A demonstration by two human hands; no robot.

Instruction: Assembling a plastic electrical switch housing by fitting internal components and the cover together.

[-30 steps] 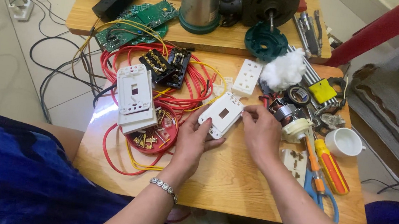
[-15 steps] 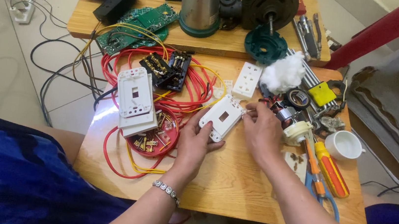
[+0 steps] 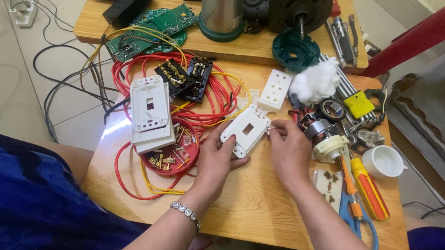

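Head view, hands [image 3: 213,160] gripping switch plate [image 3: 245,130], perhaps screw

Plate stack [image 3: 150,111] left of held plate [image 3: 246,130], screwdriver [image 3: 370,188] right.

The scene is evenly and brightly lit by soft daylight. A strong white glare is seen on the wooden table [image 3: 117,130] at its left edge, beside the stacked white plates [image 3: 149,114]. Shadows under the hands are faint and short. Focus is sharp across the centre; slight bending is noted towards the corners.
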